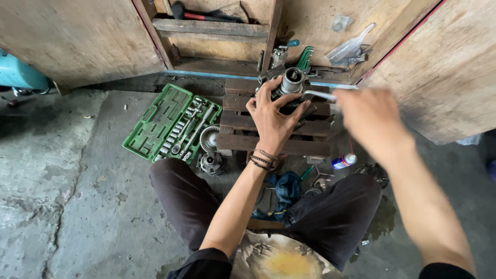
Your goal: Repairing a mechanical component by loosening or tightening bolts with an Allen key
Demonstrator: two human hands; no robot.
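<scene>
A: What is closest in, and how much room is there?

B: Bare grey concrete floor (77, 206) lies open on the left; a blue rag (287, 188) and a small spray can (344, 161) crowd the space between the knees.

A: Then the hands?

B: The left hand (271, 120) is spread, fingers wrapped over a round grey metal motor part (290, 82) standing on a dark slatted wooden pallet (243, 135). The right hand (369, 120), blurred, is closed on a slim silver metal wrench (319, 95) touching that part.

A: Beyond?

B: An open green plastic socket case (155, 124) sits just left of the pallet; wooden boards (77, 36) close off the far edge.
</scene>
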